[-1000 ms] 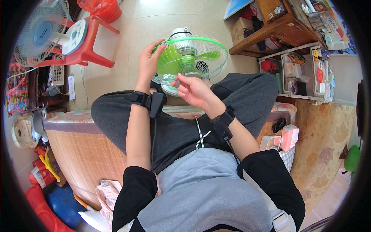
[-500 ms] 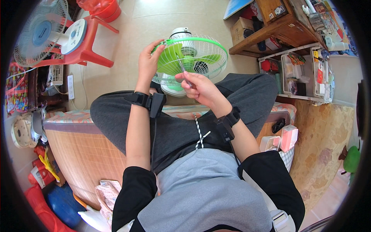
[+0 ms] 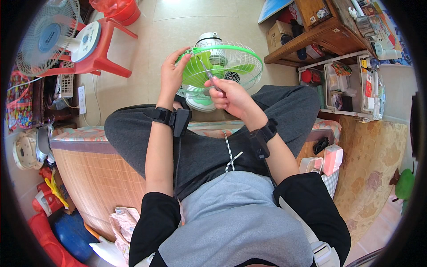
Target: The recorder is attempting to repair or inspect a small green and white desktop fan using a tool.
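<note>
Past the far edge of the bed [image 3: 95, 178], a green fan [image 3: 217, 70] stands on the floor [image 3: 169, 26], close in front of the person's bent legs, its blades showing through the wire cage. The left hand [image 3: 172, 69] grips the left side of the fan's bright green rim, thumb and fingers drawn close together around it. The right hand [image 3: 232, 95] is curled around a thin tool [image 3: 206, 70], whose metal shaft slants up and left across the cage toward that same side; whether its tip touches the rim is too small to tell. To the left, a white fan [image 3: 49, 38] sits on a red stool [image 3: 104, 62]. Near the bed's far right corner, a pink box [image 3: 332, 159] lies beside a clear container [image 3: 310, 165].
</note>
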Available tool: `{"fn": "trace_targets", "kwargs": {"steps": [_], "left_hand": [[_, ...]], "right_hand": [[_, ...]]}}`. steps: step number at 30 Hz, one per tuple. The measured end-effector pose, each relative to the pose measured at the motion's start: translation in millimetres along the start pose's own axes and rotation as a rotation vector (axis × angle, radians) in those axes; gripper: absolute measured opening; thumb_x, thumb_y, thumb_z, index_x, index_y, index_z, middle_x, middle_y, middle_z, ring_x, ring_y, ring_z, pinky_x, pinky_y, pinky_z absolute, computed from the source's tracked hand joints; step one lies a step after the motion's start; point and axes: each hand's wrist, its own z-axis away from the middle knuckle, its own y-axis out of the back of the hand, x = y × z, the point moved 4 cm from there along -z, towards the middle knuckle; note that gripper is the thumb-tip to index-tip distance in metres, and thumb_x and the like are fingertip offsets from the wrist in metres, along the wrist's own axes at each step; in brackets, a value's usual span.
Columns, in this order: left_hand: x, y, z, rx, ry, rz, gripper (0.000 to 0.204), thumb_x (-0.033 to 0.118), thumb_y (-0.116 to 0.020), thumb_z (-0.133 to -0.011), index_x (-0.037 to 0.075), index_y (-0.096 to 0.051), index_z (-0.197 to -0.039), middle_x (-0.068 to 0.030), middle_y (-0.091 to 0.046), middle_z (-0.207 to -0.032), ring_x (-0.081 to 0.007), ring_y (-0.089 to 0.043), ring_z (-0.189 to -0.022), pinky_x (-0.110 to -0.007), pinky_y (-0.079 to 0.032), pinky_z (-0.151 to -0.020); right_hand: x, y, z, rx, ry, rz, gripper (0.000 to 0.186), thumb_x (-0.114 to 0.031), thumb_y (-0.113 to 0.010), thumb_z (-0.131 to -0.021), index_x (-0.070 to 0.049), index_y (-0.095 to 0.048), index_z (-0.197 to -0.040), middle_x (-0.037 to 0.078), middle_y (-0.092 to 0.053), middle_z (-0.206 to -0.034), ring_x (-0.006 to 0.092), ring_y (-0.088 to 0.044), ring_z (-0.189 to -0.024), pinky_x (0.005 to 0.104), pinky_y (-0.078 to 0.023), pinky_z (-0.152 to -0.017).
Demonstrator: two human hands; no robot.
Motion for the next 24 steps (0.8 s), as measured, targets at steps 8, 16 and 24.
{"fn": "trace_targets", "kwargs": {"steps": [8,16,24], "left_hand": [[0.1,-2.5,1.2,-0.006,-0.035,-0.039,0.026,0.02,-0.061,-0.084,0.006,-0.064,-0.106,-0.0135,-0.063,-0.101,-0.0214,-0.058,-0.095,-0.03,-0.043,-0.084],[2.2,-4.1,2.8,-0.069,-0.11,-0.107,0.026,0.015,-0.057,-0.088,0.002,-0.059,-0.111,-0.0058,-0.063,-0.101,-0.0113,-0.057,-0.092,-0.023,-0.044,-0.08],[6.6,-5.7,9.6,-0.047,-0.118,-0.142,0.025,0.019,-0.06,-0.085,0.004,-0.059,-0.104,-0.0084,-0.061,-0.101,-0.0185,-0.055,-0.097,-0.029,-0.041,-0.085]], "right_hand": [[28.5,-9.2,-8.6,0.145,0.152,-0.037,0.018,-0.021,-0.035,-0.097,-0.005,-0.042,-0.093,0.003,-0.047,-0.071,0.0075,-0.036,-0.049,0.0221,-0.031,-0.046],[-32.1,-10.4,42.9,0.284,0.005,0.915,0.024,-0.019,-0.046,-0.093,0.001,-0.057,-0.087,-0.001,-0.049,-0.063,0.0047,-0.039,-0.05,0.0201,-0.032,-0.044],[-102.3,-25.3,73.3,0.374,0.416,1.103,0.028,-0.02,-0.054,-0.089,0.002,-0.062,-0.106,-0.001,-0.055,-0.075,0.004,-0.046,-0.068,0.0201,-0.037,-0.06]]}}
